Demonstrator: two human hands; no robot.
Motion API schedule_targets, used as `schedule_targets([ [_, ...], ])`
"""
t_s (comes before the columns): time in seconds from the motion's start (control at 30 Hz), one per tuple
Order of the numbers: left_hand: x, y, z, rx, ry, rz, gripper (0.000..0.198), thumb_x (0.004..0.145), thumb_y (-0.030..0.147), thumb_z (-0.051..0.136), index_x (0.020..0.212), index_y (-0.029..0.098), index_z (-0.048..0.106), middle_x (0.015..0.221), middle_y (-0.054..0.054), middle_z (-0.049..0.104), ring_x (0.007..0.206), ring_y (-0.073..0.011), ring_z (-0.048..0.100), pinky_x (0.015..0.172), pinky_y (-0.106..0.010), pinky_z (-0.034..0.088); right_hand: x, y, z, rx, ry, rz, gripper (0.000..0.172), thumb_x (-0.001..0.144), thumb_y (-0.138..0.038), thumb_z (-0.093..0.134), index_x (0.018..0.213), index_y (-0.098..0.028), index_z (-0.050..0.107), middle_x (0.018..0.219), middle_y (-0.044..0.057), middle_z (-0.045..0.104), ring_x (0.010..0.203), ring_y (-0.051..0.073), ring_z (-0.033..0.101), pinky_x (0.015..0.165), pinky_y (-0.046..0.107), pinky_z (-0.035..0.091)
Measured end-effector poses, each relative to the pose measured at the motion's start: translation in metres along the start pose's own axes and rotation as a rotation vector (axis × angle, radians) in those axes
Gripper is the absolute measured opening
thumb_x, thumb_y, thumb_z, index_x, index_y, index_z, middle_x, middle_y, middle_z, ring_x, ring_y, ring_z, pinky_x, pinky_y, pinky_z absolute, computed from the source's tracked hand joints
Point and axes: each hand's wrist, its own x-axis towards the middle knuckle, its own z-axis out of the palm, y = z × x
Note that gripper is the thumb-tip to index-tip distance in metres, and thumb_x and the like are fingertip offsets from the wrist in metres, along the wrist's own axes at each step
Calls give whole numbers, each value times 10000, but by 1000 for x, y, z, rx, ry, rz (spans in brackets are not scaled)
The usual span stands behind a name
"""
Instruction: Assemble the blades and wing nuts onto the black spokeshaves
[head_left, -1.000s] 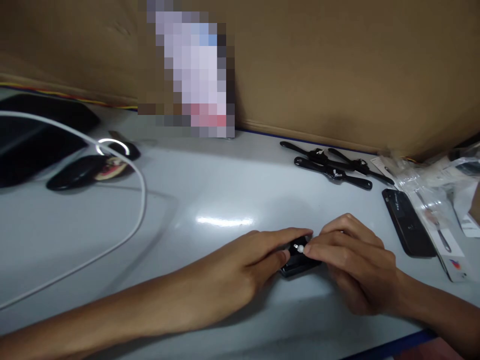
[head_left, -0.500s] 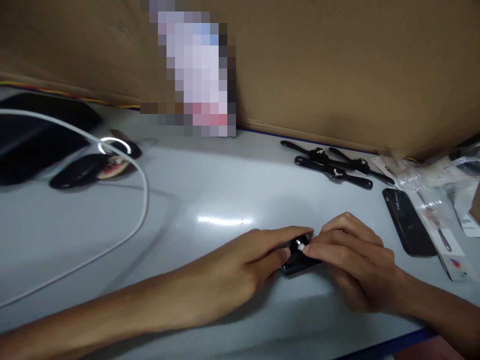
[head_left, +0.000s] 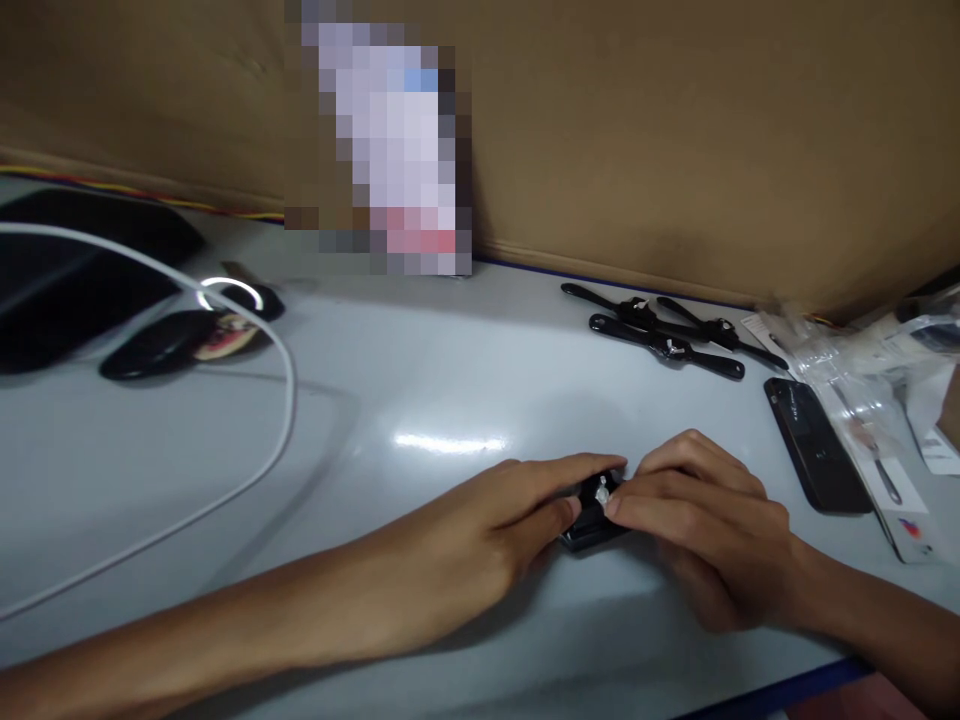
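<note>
A small black object (head_left: 589, 535) with a shiny round silvery piece (head_left: 602, 493) on top rests on the grey table. My left hand (head_left: 525, 510) grips its left side, thumb in front and fingers along the far edge. From the right, my right hand (head_left: 712, 520) has its fingers bent in, with the thumb and index tips at the silvery piece; its other fingers cover the object's right end. Beyond my hands lie several black strap-like pieces with metallic centres (head_left: 671, 348).
A black phone (head_left: 821, 450) lies at the right, beside clear plastic packaging (head_left: 862, 390). At the left are a black mouse (head_left: 157, 345), a dark flat object (head_left: 75, 270) and a looping white cable (head_left: 289, 400). A brown panel (head_left: 675, 130) stands behind.
The small silvery piece has turned or shifted slightly under my right fingertips. Both hands have hardly moved.
</note>
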Motion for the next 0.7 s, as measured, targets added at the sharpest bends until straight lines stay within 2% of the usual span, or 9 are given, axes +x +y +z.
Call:
schedule_targets([
  [0.17, 0, 2, -1, 5, -29, 17, 382, 1027, 387, 452, 1308, 275, 684, 826, 4, 659, 866, -200, 594, 852, -314, 488, 3, -1, -1, 32, 92, 67, 293, 886, 24, 475, 1040, -131, 670, 839, 81, 735, 763, 187, 639, 641, 337, 558],
  [0.27, 1, 3, -2, 11, -18, 24, 381, 1020, 355, 450, 1313, 281, 682, 861, 3, 667, 891, -201, 596, 863, -314, 488, 5, 1, 0, -3, 126, 59, 312, 889, 63, 484, 1030, -147, 667, 840, 78, 748, 743, 181, 648, 621, 329, 559],
  [0.4, 2, 3, -3, 3, -41, 48, 384, 1024, 318, 432, 1314, 287, 683, 825, 13, 663, 929, -200, 607, 903, -314, 482, 5, 2, 1, -18, 109, 46, 315, 880, 58, 481, 1033, -148, 664, 866, 83, 768, 760, 196, 651, 611, 335, 555],
  [0.57, 1, 3, -2, 0, -26, 33, 369, 1023, 365, 463, 1310, 311, 690, 1005, -4, 720, 941, -204, 616, 897, -312, 492, 2, 3, 1, 5, 94, 15, 303, 872, 44, 482, 1048, -122, 665, 910, 103, 777, 784, 206, 647, 633, 354, 563],
  [0.7, 1, 2, -2, 3, -23, 36, 372, 1018, 359, 471, 1320, 319, 685, 986, -8, 722, 946, -211, 618, 906, -321, 491, 0, 3, 1, 10, 89, 22, 317, 861, 50, 485, 1059, -117, 667, 969, 118, 786, 824, 211, 658, 654, 358, 582],
])
